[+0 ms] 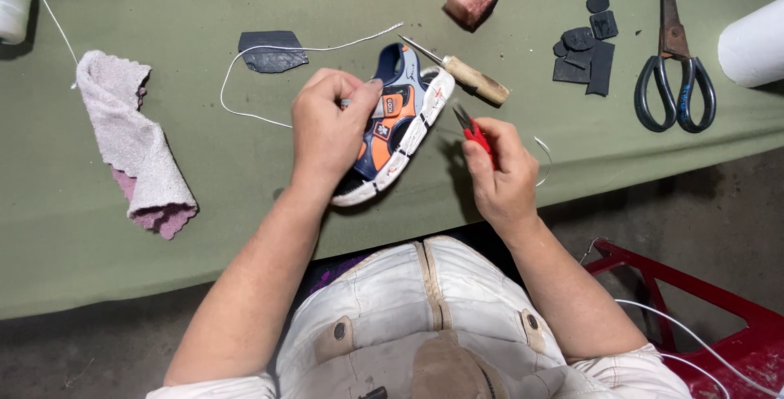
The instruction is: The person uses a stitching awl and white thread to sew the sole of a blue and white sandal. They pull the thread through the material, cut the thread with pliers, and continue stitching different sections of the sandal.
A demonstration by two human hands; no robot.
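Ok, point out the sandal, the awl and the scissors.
sandal [398,125], head view, on the orange and blue upper.
awl [478,82], head view, on the wooden handle.
scissors [671,40], head view, on the pivot where the blades cross.

One sandal [396,125], one awl [465,76], one scissors [675,72]

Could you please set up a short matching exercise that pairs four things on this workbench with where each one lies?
Things:
1. sandal
2. scissors
3. cloth
4. awl

Places:
A. far right of the table, beside a white roll
B. left part of the table, crumpled
C. held in the left hand
D. just beyond the sandal's toe, wooden handle to the right

Pairs: 1-C, 2-A, 3-B, 4-D
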